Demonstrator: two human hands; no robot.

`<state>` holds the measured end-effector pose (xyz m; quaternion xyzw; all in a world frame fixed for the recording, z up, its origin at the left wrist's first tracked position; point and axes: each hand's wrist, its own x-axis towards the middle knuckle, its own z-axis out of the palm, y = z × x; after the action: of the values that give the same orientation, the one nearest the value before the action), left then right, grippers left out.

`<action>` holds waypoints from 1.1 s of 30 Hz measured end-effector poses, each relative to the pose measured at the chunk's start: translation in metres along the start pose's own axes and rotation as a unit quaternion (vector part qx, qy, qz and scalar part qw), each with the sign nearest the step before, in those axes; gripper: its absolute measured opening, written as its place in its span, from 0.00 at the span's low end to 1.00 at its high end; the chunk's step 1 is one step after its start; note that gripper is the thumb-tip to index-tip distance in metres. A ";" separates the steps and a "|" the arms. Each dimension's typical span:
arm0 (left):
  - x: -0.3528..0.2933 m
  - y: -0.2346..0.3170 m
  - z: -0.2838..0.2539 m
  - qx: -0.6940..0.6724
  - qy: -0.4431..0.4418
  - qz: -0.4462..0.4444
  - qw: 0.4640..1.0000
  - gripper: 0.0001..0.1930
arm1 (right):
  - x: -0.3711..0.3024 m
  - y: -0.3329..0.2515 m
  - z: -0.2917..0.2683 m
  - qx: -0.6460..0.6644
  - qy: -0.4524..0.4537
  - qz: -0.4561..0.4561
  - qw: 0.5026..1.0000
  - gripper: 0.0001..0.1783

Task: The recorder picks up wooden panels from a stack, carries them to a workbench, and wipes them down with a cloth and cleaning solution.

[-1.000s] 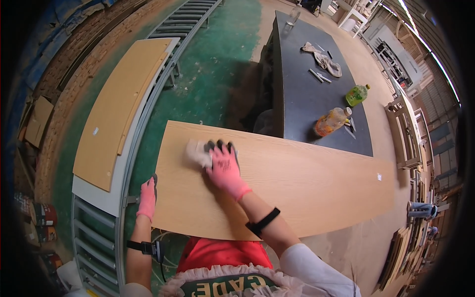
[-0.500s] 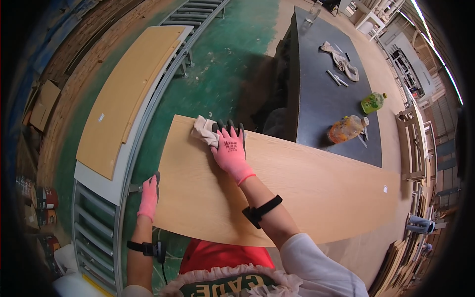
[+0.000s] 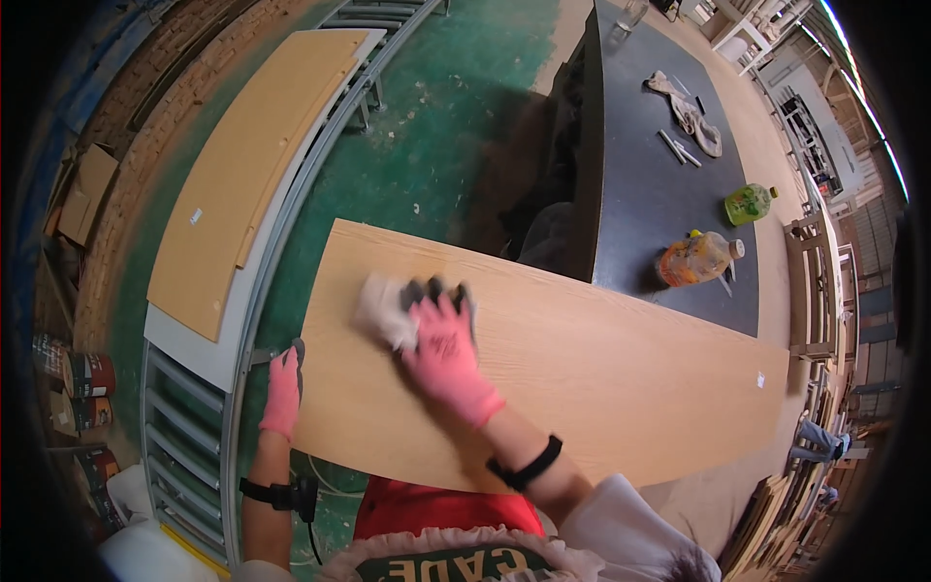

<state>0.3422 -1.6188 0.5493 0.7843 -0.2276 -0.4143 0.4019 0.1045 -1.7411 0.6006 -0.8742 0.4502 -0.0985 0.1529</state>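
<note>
A large wood-grain board [image 3: 601, 378] lies in front of me. My right hand [image 3: 444, 354], in a pink glove with dark fingertips, presses a crumpled whitish cloth [image 3: 381, 310] against the board's left part; hand and cloth are blurred. Its fingers are bent over the cloth's right side. My left hand [image 3: 282, 393], gloved alike, grips the board's left edge, with the thumb side toward the top surface; the fingers beneath are partly hidden. A small white label [image 3: 760, 380] is stuck near the board's right end.
On the left stands a roller conveyor [image 3: 184, 436] bearing yellowish panels [image 3: 233, 184]. Beyond the board is a dark table [image 3: 640, 175] with an orange-labelled bottle [image 3: 696, 260], a green bottle [image 3: 750, 205], white sticks [image 3: 679, 147] and a used glove or rag [image 3: 687, 114]. Paint buckets [image 3: 89, 375] stand at far left.
My right hand has drawn the cloth from the board's far edge toward me. My left hand keeps its hold on the left edge. The view has shifted slightly.
</note>
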 end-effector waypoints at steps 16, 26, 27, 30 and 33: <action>0.007 -0.003 -0.007 -0.011 -0.011 -0.039 0.999 0.19 | -0.092 0.202 -0.055 -0.049 0.144 0.326 0.933 0.30; -0.003 0.003 0.007 -0.121 -0.017 -0.029 0.992 0.21 | -0.253 0.320 -0.095 -0.172 0.187 0.709 0.658 0.27; -0.004 0.008 0.012 -0.120 -0.042 -0.020 0.992 0.21 | -0.252 0.310 -0.082 -0.237 0.204 0.621 0.719 0.25; -0.001 -0.001 0.005 -0.099 -0.014 -0.001 0.995 0.23 | -0.172 0.214 -0.061 -0.172 0.270 0.413 0.852 0.27; 0.010 -0.007 0.003 -0.088 -0.054 0.020 0.994 0.23 | -0.100 0.109 -0.033 -0.059 0.224 0.250 0.940 0.26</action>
<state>0.3448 -1.6226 0.5377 0.7176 -0.2273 -0.4667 0.4642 -0.0459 -1.7248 0.5891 -0.6967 0.6815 -0.2233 0.0157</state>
